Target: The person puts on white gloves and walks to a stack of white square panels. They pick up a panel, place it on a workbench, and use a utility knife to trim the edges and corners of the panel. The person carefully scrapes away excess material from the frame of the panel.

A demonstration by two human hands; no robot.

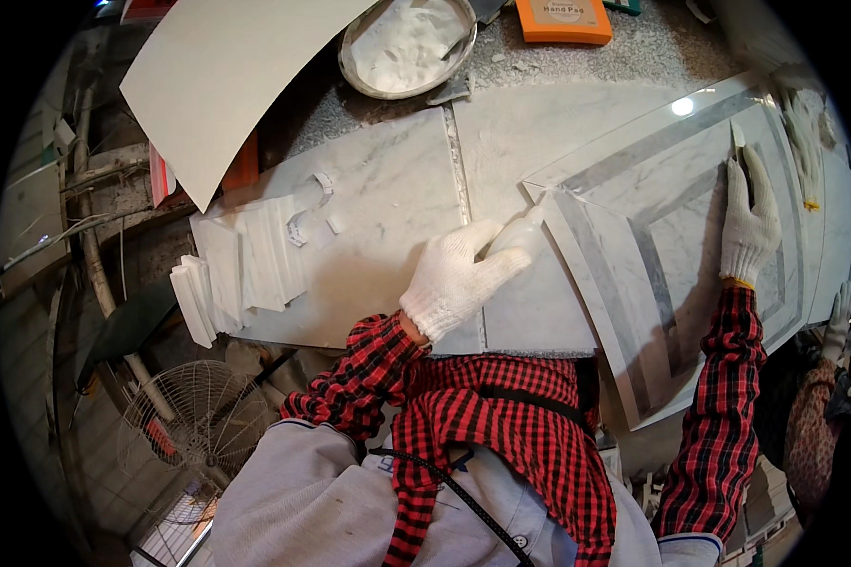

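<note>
My left hand (456,277), in a white knit glove, is wrapped round a white squeeze bottle (520,238). The bottle's narrow nozzle points at the left corner of a grey-and-white inlaid marble panel (624,274). That panel lies at a slant over flat marble slabs, its near corner reaching past their front edge. Over the panel's right part, my gloved right hand (752,213) reaches away from me. A small pale pointed piece (737,138) stands out from its fingertips; whether it is a blade or a stone sliver I cannot tell.
White stone strips (251,255) are stacked at the left, beside a few small curved pieces (324,187). A bowl of white powder (408,47), an orange pad (564,21) and a large pale sheet (227,80) are at the back. A wire-guarded fan (197,420) stands lower left.
</note>
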